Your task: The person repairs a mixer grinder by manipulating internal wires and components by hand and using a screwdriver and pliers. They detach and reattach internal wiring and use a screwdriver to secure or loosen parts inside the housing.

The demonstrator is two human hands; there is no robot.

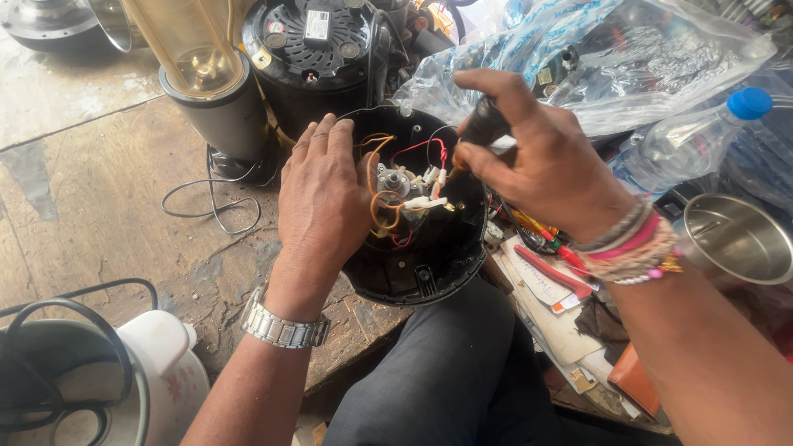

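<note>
An opened black round appliance base lies on the wooden bench, its inside showing a small metal motor with orange, red and white wires. My left hand, with a metal watch on the wrist, rests flat on the base's left rim and steadies it. My right hand, with several bracelets on the wrist, grips the black handle of a tool that points down into the wiring. The tool's tip is hidden among the wires.
A blender with a yellowish jar and another black motor base stand behind. Clear plastic bags, a plastic bottle, a steel pot and red-handled pliers on papers crowd the right. A white appliance sits at lower left.
</note>
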